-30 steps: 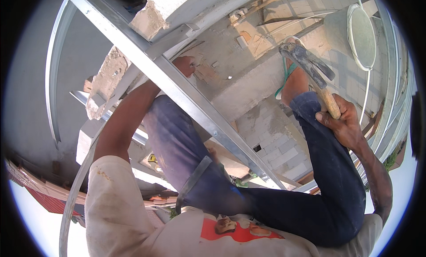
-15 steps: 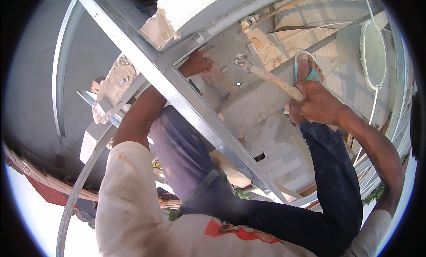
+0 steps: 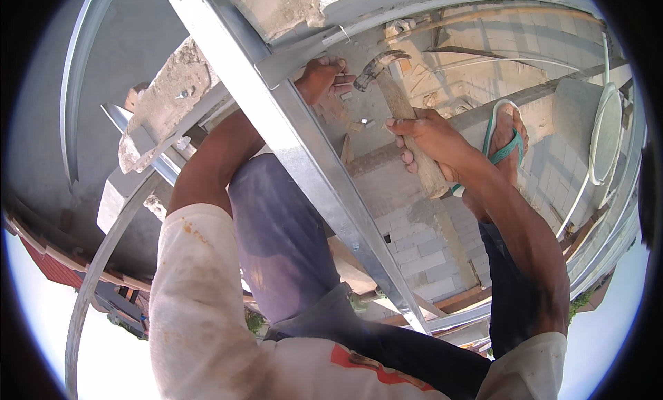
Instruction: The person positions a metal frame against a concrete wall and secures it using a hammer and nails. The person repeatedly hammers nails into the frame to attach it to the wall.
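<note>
My right hand is wrapped round the wooden handle of a claw hammer, its metal head up near my left hand. Reaching behind a shiny metal channel, my left hand is closed in a pinch close to the hammer head. What its fingertips hold, if anything, is too small to make out. The hammer head and the left fingers look slightly apart. Beside the left hand runs a metal bracket edge joined to the channel.
Broken concrete pieces lie left of the channel, and a curved metal strip stands further left. My sandalled foot rests on a ledge at right. A round pale lamp-like thing hangs at far right. Below is a block wall.
My right hand has swung the hammer up and left, bringing its head beside my left hand. The whole view has shifted a little. My left fingers now show more clearly, pinched.
</note>
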`<action>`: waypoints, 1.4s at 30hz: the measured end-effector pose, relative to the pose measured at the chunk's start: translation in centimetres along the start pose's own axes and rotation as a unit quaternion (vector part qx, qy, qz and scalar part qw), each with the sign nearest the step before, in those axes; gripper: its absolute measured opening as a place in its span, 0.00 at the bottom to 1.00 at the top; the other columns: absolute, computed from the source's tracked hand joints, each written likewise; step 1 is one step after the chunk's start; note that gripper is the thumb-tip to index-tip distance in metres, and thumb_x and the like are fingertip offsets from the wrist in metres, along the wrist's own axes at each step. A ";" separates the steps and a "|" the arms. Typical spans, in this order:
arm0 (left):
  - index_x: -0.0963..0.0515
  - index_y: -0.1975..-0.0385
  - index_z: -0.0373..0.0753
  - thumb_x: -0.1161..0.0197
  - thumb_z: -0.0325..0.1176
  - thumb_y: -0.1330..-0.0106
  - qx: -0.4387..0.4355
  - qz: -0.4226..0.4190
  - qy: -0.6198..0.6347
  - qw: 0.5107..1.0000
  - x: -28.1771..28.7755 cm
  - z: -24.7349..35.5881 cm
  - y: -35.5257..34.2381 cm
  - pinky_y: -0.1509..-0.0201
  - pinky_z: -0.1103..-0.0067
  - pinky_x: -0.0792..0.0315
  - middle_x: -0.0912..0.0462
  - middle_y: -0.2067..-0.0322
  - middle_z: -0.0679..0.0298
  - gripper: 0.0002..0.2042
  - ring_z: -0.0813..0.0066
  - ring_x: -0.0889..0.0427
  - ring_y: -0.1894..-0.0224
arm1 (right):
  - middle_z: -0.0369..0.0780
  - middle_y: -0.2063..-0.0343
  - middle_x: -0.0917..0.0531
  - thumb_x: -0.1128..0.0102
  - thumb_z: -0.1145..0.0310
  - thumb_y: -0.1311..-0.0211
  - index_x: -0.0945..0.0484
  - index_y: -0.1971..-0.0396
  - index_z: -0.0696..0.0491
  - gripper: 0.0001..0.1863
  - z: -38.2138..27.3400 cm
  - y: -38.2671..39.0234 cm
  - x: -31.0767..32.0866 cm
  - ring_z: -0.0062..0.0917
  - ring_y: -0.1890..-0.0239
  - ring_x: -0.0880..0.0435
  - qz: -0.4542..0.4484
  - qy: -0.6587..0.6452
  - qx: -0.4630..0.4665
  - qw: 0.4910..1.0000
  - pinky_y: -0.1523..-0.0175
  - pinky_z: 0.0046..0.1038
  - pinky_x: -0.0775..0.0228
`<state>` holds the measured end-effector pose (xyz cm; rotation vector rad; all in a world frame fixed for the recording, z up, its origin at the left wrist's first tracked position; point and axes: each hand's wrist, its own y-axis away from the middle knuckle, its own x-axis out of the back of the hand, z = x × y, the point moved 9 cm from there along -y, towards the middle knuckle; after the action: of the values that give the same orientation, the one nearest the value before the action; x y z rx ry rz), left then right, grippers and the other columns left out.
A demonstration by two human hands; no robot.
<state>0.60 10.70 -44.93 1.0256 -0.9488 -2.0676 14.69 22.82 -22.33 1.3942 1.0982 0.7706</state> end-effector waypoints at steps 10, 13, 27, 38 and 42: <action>0.23 0.49 0.41 0.43 0.38 0.21 -0.089 0.049 0.044 0.994 2.2 -0.5 -2.0 0.43 0.69 0.19 0.18 0.53 0.65 0.10 0.65 0.14 0.47 | 0.36 0.73 0.26 0.38 0.63 0.28 0.29 0.59 0.56 0.13 1.0 -4.3 -1.4 0.20 0.79 0.25 0.013 -0.128 -0.016 0.992 0.79 0.27 0.28; 0.23 0.48 0.41 0.41 0.38 0.22 -0.093 0.033 0.075 0.992 1.8 -0.3 -2.3 0.42 0.68 0.19 0.17 0.52 0.64 0.11 0.64 0.15 0.47 | 0.38 0.73 0.25 0.40 0.63 0.27 0.29 0.58 0.58 0.13 0.6 -5.0 -1.4 0.22 0.79 0.23 0.016 -0.121 0.001 0.992 0.78 0.28 0.26; 0.19 0.51 0.46 0.33 0.38 0.28 -0.119 0.060 0.067 0.989 2.2 -0.1 -2.0 0.35 0.64 0.31 0.15 0.54 0.71 0.10 0.73 0.21 0.46 | 0.38 0.73 0.24 0.47 0.63 0.23 0.28 0.53 0.57 0.12 1.4 -8.9 -3.1 0.22 0.78 0.23 -0.006 -0.331 0.019 0.944 0.75 0.28 0.25; 0.20 0.54 0.47 0.34 0.37 0.28 -0.109 0.085 0.065 0.988 2.1 -0.2 -2.4 0.35 0.66 0.29 0.15 0.55 0.70 0.07 0.75 0.20 0.47 | 0.35 0.74 0.25 0.49 0.61 0.22 0.29 0.52 0.53 0.11 2.6 -8.0 -5.7 0.21 0.78 0.25 -0.043 -0.458 0.021 0.888 0.75 0.27 0.27; 0.19 0.54 0.49 0.33 0.38 0.28 -0.110 0.080 0.061 0.989 2.2 -0.3 -2.5 0.37 0.65 0.30 0.14 0.56 0.71 0.07 0.75 0.20 0.47 | 0.35 0.74 0.25 0.49 0.60 0.22 0.29 0.53 0.53 0.11 2.8 -8.3 -5.6 0.21 0.79 0.25 -0.031 -0.457 0.025 0.889 0.75 0.27 0.27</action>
<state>-0.80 10.26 -47.90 0.9165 -0.6987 -1.9038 13.79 15.89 -30.02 1.4993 0.4050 -0.0197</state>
